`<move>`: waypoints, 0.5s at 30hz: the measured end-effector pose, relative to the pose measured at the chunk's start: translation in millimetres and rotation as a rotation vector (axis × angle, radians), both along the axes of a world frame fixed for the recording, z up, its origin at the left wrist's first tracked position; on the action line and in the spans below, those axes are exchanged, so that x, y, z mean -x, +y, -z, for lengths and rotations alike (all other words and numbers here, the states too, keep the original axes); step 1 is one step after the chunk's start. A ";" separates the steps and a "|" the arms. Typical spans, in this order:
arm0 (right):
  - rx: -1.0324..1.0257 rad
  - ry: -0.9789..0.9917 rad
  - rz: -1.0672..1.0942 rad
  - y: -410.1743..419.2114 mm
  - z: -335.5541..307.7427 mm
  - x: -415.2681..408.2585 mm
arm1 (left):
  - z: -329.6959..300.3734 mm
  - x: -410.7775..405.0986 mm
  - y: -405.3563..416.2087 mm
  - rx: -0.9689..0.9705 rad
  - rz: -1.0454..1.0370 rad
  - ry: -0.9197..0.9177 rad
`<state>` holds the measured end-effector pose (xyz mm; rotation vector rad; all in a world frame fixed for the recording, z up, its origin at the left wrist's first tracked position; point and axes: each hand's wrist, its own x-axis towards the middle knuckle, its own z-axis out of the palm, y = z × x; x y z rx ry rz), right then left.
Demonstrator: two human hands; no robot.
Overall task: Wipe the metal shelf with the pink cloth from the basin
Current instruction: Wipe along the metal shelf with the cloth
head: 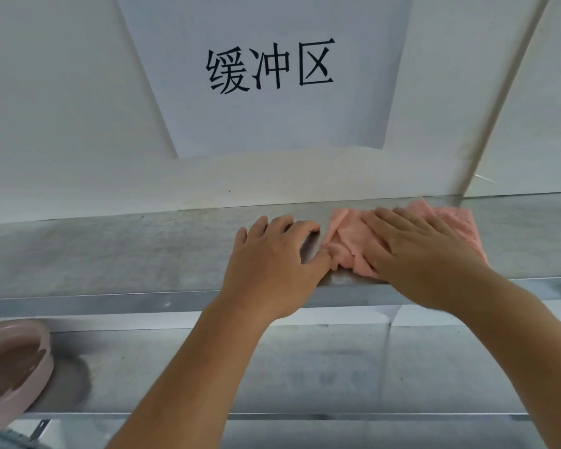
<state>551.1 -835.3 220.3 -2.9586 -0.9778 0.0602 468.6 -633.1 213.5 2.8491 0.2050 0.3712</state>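
Observation:
The pink cloth [347, 241] lies crumpled on the top tier of the metal shelf [110, 251], right of centre. My right hand [415, 251] presses flat on the cloth with fingers spread, covering its middle. My left hand [272, 254] rests on the bare shelf just left of the cloth, its thumb and fingertips touching the cloth's left edge. The pink basin [17, 367] stands on the lower tier at the far left, partly cut off by the frame.
A white wall rises right behind the shelf, with a paper sign [266, 72] bearing black characters. A white pipe [499, 108] runs up the wall at the right. The lower metal tier [337, 367] spreads beneath my arms.

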 end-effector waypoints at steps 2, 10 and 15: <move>0.028 0.017 0.000 -3.9 -1.8 7.2 | -3.3 2.1 2.4 0.005 0.016 0.005; -0.031 0.012 0.092 19.5 -3.2 3.1 | -8.6 17.0 18.7 0.045 0.041 0.039; -0.119 -0.020 0.010 74.8 3.0 53.2 | -10.3 26.6 50.2 0.049 0.079 0.027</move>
